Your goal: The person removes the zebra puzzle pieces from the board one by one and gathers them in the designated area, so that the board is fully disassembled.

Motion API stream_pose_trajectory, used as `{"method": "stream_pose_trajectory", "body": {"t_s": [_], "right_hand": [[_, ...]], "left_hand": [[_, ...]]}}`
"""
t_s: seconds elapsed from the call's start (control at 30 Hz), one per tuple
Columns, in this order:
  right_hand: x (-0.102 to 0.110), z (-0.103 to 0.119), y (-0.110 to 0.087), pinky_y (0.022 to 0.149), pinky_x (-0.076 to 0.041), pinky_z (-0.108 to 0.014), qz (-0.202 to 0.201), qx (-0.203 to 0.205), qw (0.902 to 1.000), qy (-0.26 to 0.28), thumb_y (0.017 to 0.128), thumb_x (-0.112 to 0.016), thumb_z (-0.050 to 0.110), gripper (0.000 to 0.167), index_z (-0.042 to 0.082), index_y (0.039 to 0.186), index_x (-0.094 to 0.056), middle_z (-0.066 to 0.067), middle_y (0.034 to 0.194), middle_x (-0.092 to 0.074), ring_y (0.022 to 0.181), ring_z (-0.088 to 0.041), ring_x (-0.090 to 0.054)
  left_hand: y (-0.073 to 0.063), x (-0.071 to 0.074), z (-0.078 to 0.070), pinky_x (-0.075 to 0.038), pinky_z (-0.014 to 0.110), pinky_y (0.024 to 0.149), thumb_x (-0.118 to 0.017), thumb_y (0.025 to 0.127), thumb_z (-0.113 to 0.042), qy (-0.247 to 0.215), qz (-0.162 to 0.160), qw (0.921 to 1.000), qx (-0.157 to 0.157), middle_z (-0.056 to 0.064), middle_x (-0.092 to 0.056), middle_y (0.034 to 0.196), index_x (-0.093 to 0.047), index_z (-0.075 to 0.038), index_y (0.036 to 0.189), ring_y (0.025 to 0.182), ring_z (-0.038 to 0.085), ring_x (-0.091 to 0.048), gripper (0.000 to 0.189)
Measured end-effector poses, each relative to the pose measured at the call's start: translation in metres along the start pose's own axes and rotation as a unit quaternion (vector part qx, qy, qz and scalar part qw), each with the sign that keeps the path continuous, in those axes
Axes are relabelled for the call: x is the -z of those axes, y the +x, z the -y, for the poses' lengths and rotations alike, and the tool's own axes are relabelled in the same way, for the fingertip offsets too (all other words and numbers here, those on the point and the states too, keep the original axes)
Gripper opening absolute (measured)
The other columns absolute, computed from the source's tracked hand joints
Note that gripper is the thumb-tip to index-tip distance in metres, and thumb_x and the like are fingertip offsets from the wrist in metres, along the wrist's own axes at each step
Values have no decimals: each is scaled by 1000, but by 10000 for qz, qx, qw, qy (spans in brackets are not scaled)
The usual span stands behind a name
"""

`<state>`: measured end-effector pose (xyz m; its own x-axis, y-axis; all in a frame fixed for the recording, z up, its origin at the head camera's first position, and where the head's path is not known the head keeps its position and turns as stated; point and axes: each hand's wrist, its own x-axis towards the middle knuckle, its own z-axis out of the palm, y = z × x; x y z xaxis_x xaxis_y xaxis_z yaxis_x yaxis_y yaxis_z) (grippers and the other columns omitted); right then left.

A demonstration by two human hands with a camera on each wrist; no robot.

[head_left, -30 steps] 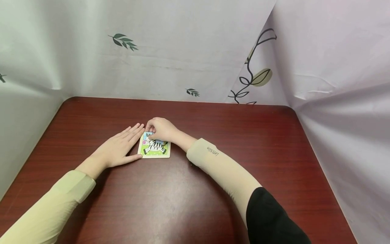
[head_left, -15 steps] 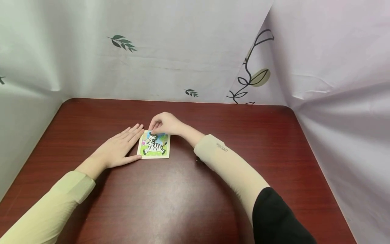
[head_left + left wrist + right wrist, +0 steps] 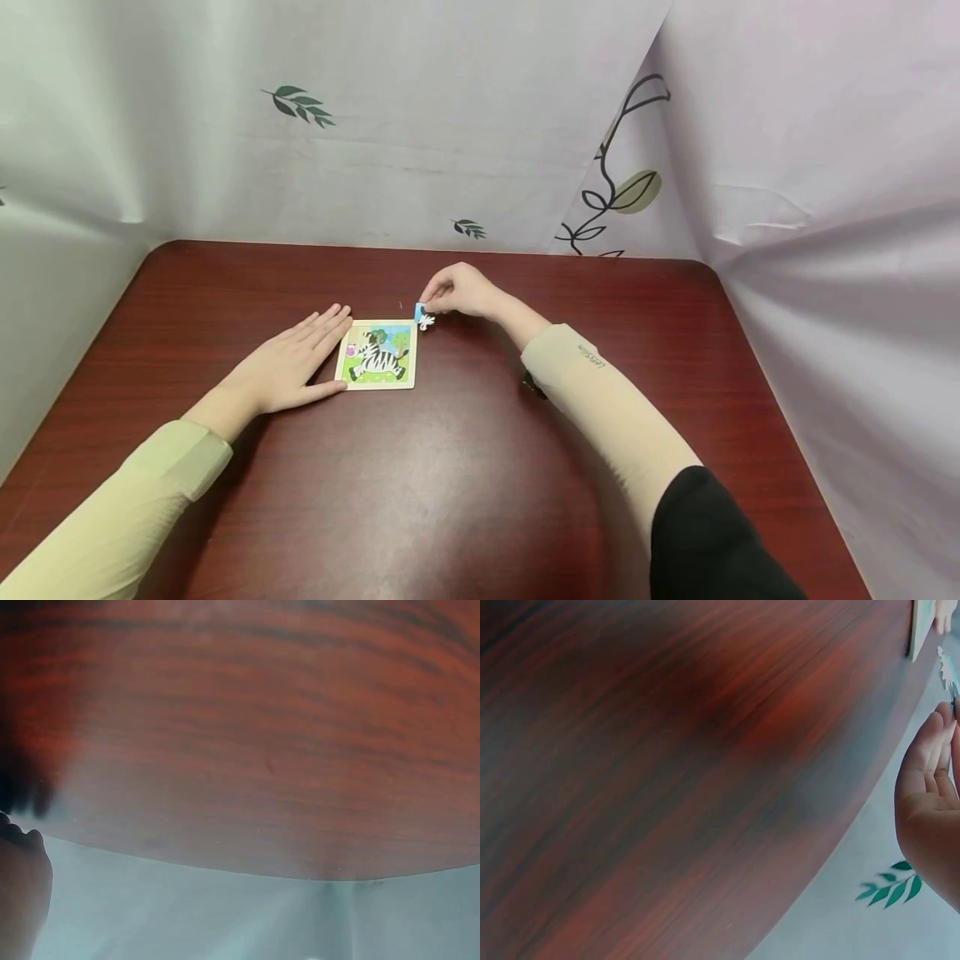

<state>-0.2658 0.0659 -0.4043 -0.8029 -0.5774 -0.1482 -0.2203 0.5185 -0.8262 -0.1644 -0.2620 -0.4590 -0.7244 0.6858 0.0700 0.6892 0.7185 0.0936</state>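
Note:
A small square zebra jigsaw puzzle [image 3: 378,362] with a pale frame [image 3: 378,387] lies flat on the table. My left hand [image 3: 288,364] rests palm down, fingers straight, with index finger and thumb touching the puzzle's left side. Just off the top right corner, my right hand [image 3: 467,293] pinches a jigsaw piece [image 3: 423,318] between thumb and fingers; it is blue with black and white. In the right wrist view the piece [image 3: 946,671] is thin and seen edge-on, beyond the fingertips of the hand [image 3: 930,780]. Only part of my left hand [image 3: 24,892] shows in its wrist view.
The dark red wooden table [image 3: 390,492] has rounded far corners. White fabric [image 3: 420,125] with leaf prints hangs behind it and along both sides. Something small and dark [image 3: 534,385] shows under the right sleeve [image 3: 600,408].
My right hand has moved right, away from over the puzzle, taking the jigsaw piece with it. More of the zebra picture is now uncovered. My left hand has stayed in place.

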Motion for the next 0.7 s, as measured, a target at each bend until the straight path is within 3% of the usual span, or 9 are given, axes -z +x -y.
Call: {"method": "stream_pose_trajectory", "body": {"t_s": [0.43,0.7], "right_hand": [[15,-23,-11,69,-52,-17,-68,-291,9991,-314,93,-77,4,9,0,100,-81,-3,83,-74,71,-4,-61],[15,-35,-13,71,-51,-15,-244,-277,9966,-731,93,-78,6,9,0,99,-82,-10,89,-79,76,-7,-66]], "left_hand": [[0,0,1,9,18,133,-67,98,-53,-11,-17,10000,6,26,-29,173,-27,4,165,162,40,-27,97],[1,-1,0,11,16,131,-67,99,-53,-8,14,10000,33,26,-28,173,-26,4,166,163,39,-26,97]]}}
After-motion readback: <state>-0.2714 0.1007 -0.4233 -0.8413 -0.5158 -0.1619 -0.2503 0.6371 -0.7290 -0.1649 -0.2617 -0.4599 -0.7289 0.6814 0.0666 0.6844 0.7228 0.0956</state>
